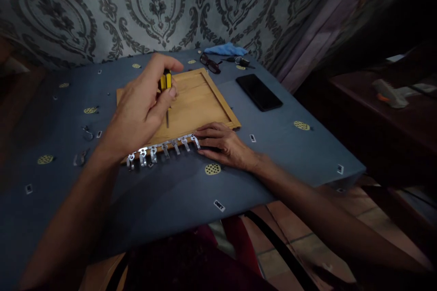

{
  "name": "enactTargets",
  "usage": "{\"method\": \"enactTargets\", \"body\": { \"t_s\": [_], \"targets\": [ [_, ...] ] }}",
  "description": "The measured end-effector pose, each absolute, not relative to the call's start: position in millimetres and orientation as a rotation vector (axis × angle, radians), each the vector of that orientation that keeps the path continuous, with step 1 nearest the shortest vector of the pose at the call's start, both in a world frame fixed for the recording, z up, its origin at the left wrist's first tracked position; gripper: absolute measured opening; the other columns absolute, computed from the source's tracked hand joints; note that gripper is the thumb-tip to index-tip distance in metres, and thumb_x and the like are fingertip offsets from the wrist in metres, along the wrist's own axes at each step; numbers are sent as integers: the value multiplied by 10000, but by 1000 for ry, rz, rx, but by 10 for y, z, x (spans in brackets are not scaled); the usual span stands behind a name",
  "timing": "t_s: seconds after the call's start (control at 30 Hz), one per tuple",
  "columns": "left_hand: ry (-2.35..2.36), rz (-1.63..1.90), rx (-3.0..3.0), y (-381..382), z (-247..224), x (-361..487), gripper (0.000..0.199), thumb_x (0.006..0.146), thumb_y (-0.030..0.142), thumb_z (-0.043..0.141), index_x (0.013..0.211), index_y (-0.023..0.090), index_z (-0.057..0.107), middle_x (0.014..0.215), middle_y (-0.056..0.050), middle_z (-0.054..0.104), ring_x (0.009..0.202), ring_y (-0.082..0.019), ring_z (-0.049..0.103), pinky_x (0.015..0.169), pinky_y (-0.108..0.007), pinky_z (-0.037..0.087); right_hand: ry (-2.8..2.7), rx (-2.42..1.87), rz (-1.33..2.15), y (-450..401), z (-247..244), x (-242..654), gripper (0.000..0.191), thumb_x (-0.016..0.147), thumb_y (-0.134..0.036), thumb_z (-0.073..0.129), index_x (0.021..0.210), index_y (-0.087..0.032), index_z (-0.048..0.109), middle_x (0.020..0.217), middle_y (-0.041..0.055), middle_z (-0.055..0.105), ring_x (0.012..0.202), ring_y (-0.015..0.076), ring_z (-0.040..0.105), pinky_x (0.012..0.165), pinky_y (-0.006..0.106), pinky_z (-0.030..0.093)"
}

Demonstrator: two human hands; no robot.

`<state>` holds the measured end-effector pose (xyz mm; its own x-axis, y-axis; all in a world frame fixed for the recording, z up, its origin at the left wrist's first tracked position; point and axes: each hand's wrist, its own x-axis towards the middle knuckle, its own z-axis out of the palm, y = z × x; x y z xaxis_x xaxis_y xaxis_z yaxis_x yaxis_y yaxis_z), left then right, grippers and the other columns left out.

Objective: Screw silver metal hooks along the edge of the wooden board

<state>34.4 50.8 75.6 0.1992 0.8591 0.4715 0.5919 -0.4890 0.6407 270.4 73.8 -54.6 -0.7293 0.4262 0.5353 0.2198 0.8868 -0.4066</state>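
My left hand (141,100) is closed round the yellow and black handle of a screwdriver (165,80), whose thin shaft points down over a wooden board (191,95) with a raised rim. Along the board's near edge runs a silver metal hook rail (159,146) with several curved hooks hanging over the side. My right hand (227,146) grips the right end of this rail against the board, its fingers pointing left. The screwdriver's tip appears above the rail, apart from it. Part of the board is hidden behind my left hand.
Small metal pieces, one a loose hook (87,132), lie on the blue tablecloth (273,145) to the left. Right of the board is a black phone (259,92). Farther back are glasses (210,62), keys (241,61) and a blue cloth (226,49). A patterned curtain (201,4) hangs behind.
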Motion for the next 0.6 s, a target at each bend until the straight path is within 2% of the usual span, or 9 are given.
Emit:
{"method": "enactTargets", "body": {
  "t_s": [0.1, 0.23, 0.43, 0.6],
  "targets": [
    [1268, 1075, 2209, 501, 705, 329, 208, 962, 303, 558, 1169, 312, 573, 952, -20, 677, 914, -206, 699, 877, -374, 577, -2403, -472, 401, 734, -545, 2706, 229, 972, -341, 619, 1081, -186, 748, 1196, 93, 742, 1156, 239, 641, 981, 459, 556],
    [1187, 1195, 2106, 450, 637, 386, 129, 983, 327, 561, 1105, 286, 549, 1023, -20, 679, 942, -184, 722, 909, -367, 580, -2390, -438, 358, 739, -549, 2702, 226, 967, -328, 628, 1067, -161, 744, 1177, 104, 749, 1138, 243, 653, 971, 453, 563],
    [1210, 1161, 2089, 430, 567, 461, 166, 981, 340, 560, 1124, 257, 548, 1030, -34, 706, 937, -191, 729, 873, -354, 590, -2397, -438, 379, 752, -557, 2707, 210, 966, -323, 631, 1087, -191, 741, 1187, 95, 749, 1151, 247, 658, 975, 476, 559],
    [1210, 1119, 2103, 470, 502, 470, 160, 971, 335, 557, 1102, 244, 560, 984, -30, 710, 908, -194, 736, 832, -335, 592, -2403, -443, 350, 745, -547, 2711, 222, 969, -321, 627, 1088, -171, 739, 1190, 100, 749, 1157, 251, 660, 987, 471, 558]
  ]
}}
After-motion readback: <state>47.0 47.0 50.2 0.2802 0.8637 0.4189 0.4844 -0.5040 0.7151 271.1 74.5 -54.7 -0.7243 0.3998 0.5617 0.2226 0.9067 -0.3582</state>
